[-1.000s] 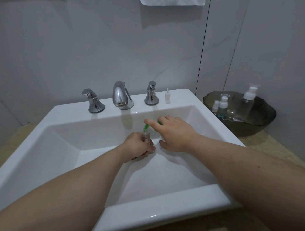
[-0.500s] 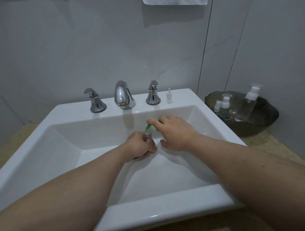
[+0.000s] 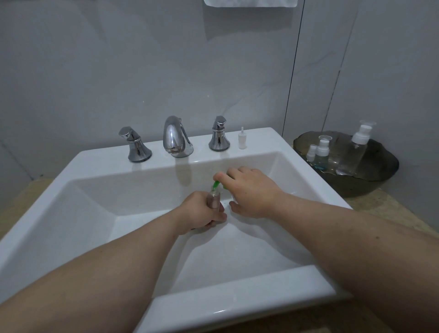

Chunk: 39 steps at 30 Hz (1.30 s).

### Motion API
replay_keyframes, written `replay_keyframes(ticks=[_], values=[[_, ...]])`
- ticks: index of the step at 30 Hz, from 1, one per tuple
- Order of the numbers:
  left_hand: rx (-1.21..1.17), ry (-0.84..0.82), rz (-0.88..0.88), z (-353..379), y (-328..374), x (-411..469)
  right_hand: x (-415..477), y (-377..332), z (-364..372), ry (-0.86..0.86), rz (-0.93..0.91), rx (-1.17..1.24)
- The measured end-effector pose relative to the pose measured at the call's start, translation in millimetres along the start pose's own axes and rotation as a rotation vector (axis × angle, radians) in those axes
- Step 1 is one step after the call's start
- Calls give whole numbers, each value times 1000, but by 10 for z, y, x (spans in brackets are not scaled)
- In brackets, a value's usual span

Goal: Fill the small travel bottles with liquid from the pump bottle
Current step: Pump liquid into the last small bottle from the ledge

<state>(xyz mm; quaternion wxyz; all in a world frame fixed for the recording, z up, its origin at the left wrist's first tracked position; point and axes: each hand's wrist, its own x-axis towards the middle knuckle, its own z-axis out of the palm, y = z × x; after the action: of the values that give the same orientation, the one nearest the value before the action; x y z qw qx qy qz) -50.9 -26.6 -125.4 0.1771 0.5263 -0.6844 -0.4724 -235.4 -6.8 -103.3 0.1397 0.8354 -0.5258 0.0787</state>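
Small clear travel bottle [image 3: 213, 202]: upright over the sink basin [image 3: 142, 214], gripped by left hand [image 3: 202, 214]. Pump bottle [image 3: 216, 185]: only its green spout shows, angled down at that bottle's mouth; its body is hidden under right hand [image 3: 249, 192]. Tall clear pump-top bottle [image 3: 356, 152] and two smaller white-capped bottles [image 3: 322, 152]: upright on dark tray [image 3: 380, 180], right of the sink.

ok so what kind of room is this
Most likely a bathroom: a white sink with a chrome tap and two handles, a towel hanging on the wall above, and a dark tray of toiletry bottles beside the sink.
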Motion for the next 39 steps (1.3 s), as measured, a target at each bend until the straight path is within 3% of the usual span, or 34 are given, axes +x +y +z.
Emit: replay_keyframes(ticks=[18, 39], values=[[-28, 80, -41, -29, 11, 44, -15, 23, -13, 11, -16, 2], [-61, -12, 1, 8, -68, 77, -12, 5, -12, 1, -2, 8]])
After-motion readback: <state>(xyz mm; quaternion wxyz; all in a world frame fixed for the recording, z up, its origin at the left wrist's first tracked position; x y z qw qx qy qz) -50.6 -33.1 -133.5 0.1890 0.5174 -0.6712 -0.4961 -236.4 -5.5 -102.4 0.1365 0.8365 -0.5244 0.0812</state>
